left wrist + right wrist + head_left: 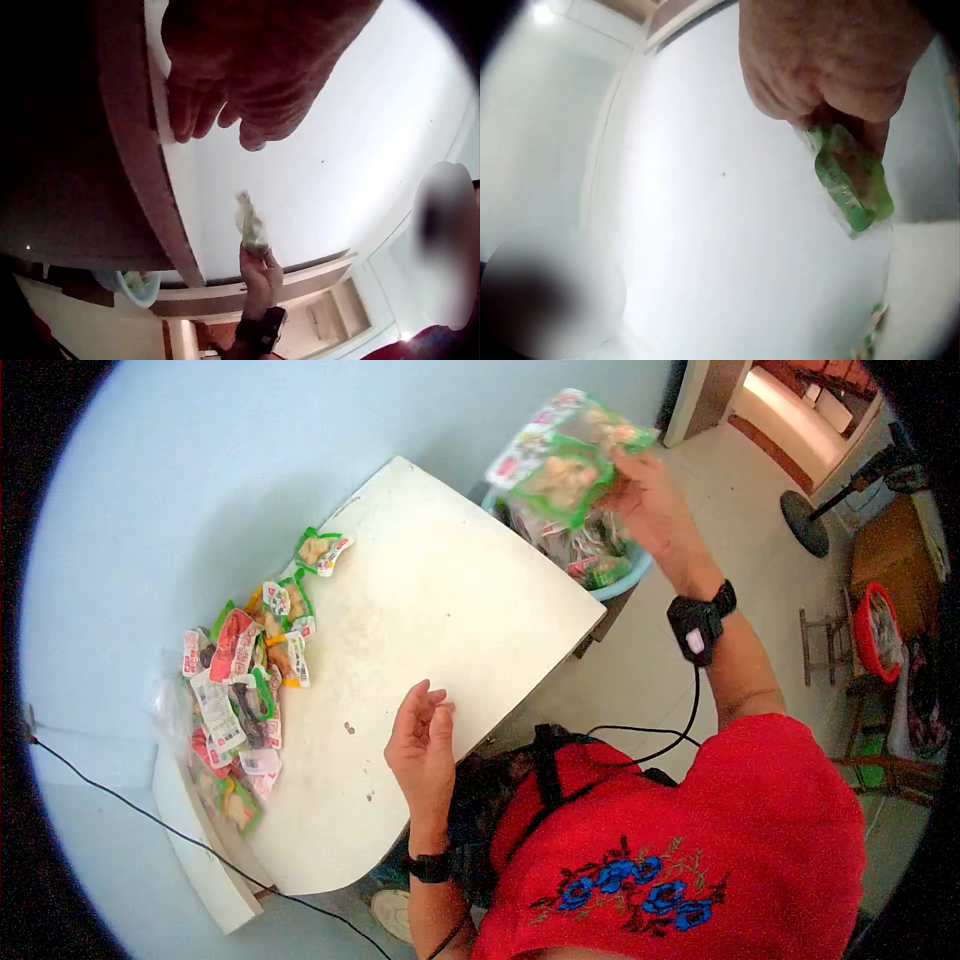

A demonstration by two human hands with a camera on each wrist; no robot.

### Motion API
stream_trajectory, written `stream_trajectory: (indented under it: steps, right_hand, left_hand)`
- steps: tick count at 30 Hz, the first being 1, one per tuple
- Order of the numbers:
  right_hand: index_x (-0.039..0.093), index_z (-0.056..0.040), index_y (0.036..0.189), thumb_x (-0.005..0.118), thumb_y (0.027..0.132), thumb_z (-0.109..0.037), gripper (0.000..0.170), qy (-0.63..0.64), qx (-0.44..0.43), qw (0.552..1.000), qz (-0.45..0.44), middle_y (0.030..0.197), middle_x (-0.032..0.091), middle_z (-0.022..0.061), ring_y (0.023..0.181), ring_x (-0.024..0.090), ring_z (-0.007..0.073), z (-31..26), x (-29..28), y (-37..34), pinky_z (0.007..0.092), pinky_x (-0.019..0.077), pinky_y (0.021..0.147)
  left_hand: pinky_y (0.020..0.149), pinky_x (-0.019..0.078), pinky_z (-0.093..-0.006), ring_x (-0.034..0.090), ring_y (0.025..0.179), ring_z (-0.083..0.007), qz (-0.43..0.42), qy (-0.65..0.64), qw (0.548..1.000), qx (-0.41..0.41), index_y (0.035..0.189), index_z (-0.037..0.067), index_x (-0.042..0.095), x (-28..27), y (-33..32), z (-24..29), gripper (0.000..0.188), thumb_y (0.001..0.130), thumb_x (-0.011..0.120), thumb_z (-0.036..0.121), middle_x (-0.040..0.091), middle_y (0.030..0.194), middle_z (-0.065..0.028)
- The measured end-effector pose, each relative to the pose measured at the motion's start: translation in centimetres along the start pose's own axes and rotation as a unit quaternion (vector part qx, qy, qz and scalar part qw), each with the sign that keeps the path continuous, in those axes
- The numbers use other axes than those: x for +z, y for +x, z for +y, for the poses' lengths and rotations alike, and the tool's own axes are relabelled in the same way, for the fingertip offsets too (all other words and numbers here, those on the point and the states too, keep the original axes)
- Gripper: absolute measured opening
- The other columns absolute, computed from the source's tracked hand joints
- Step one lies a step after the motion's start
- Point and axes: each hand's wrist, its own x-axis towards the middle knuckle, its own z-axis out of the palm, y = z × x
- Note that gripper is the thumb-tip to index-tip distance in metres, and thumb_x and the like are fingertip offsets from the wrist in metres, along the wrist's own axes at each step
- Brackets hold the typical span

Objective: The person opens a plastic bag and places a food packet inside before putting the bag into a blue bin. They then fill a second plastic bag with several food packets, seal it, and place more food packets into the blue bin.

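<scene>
My right hand (655,510) is raised over the light blue basin (640,572) and pinches green-edged snack packets (560,475), blurred in the head view. Tan food shows through their clear windows. In the right wrist view the green packaging (851,180) hangs below the curled fingers. My left hand (422,745) hovers at the near edge of the white table (430,590), fingers loosely bent, nothing in them. More packets fill the basin, partly hidden behind the held ones. On the table's left side lies a heap of mixed snack packets (235,690), red, white, green and orange.
One packet (322,550) lies apart at the wall side of the table. A black cable (150,815) crosses the near left corner. Beyond the right arm stand a fan (805,520), a red basket (877,630) and a small wooden stool (822,640).
</scene>
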Motion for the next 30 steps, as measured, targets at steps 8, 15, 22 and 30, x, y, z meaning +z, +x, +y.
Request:
stream_trajectory:
  steps: [8, 15, 22, 30]
  right_hand:
    - [0.050, -0.0083, 0.127, 0.050, 0.099, -0.018, 0.029, -0.049, 0.056, 0.985, 0.157, 0.117, 0.061, 0.0058, 0.100, 0.061, 0.0207, 5.0, -9.3, 4.3, 0.0415, 0.0536, 0.081]
    - [0.051, -0.0086, 0.123, 0.051, 0.098, -0.021, 0.027, -0.063, 0.087, 0.969, 0.221, 0.114, 0.059, 0.0055, 0.098, 0.061, 0.0224, 9.4, -12.4, 6.9, 0.0427, 0.0543, 0.080]
    - [0.054, -0.0060, 0.118, 0.051, 0.098, -0.023, 0.026, -0.067, 0.137, 0.967, 0.203, 0.118, 0.059, 0.0084, 0.097, 0.063, 0.0226, 9.4, -13.1, 8.5, 0.0430, 0.0576, 0.078]
    - [0.057, 0.0000, 0.116, 0.065, 0.069, -0.007, 0.048, -0.499, -0.082, 0.860, 0.061, 0.112, 0.061, 0.0224, 0.122, 0.047, 0.0390, 24.6, -30.9, 17.5, 0.0487, 0.0361, 0.105]
  left_hand:
    - [0.079, 0.0511, -0.0271, 0.062, 0.089, -0.0143, 0.023, 0.092, 0.993, 0.074, 0.115, -0.005, 0.061, 0.2, 0.4, -1.8, 0.026, 0.092, 0.062, 0.009, 0.067, 0.101, -0.0103]
    - [0.077, 0.0524, -0.0286, 0.065, 0.086, -0.0176, 0.026, 0.124, 0.990, 0.067, 0.110, -0.005, 0.062, 0.3, 0.5, -1.3, 0.020, 0.093, 0.057, 0.004, 0.068, 0.098, -0.0121]
    - [0.079, 0.0525, -0.0294, 0.064, 0.087, -0.0175, 0.022, 0.157, 0.984, 0.086, 0.102, -0.004, 0.064, 0.4, 0.5, -1.3, 0.014, 0.091, 0.058, 0.001, 0.066, 0.097, -0.0114]
    - [0.076, 0.0529, -0.0294, 0.064, 0.083, -0.0183, 0.026, 0.166, 0.983, 0.076, 0.099, -0.003, 0.065, 0.5, 0.5, -1.1, 0.013, 0.089, 0.061, 0.003, 0.067, 0.095, -0.0121]
